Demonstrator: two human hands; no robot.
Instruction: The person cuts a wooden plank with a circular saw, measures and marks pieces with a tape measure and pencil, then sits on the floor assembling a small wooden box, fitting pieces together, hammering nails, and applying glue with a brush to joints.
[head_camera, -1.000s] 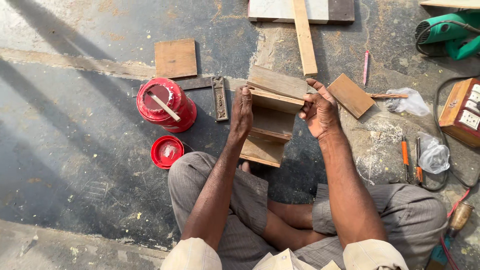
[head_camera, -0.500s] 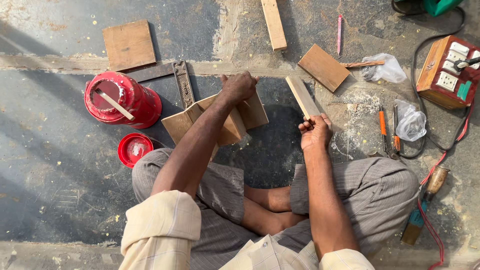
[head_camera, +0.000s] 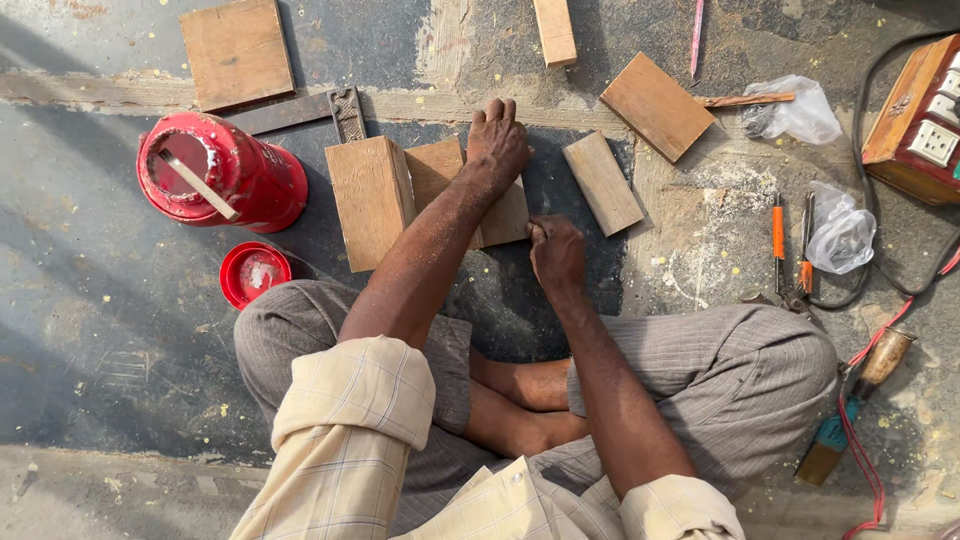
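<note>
Wood is under both my hands, in the middle of the frame, on the grey concrete floor (head_camera: 90, 300). My left hand (head_camera: 497, 145) lies flat with the fingers spread open, pressing down on the flat wooden board (head_camera: 500, 205), which touches the taller wooden block (head_camera: 368, 200) standing just to its left. My right hand (head_camera: 556, 252) is curled shut at the board's lower right corner; I cannot tell whether it pinches something small there or only the board's edge. A separate small plank (head_camera: 602, 182) lies just right of the board, apart from it. At upper left stand a red can (head_camera: 222, 178) with a stick across its mouth and, below it, the red lid (head_camera: 254, 273); a metal square (head_camera: 345, 112) lies just above the block. As I judge it, the main risk is the board sliding on the dusty floor, since only my flat palm holds it down, and then the joint with the block would shift. My right knuckles sit close to the corner and could get scraped or pinched if it slips. The can is near enough that a shoved block might tip it.
</note>
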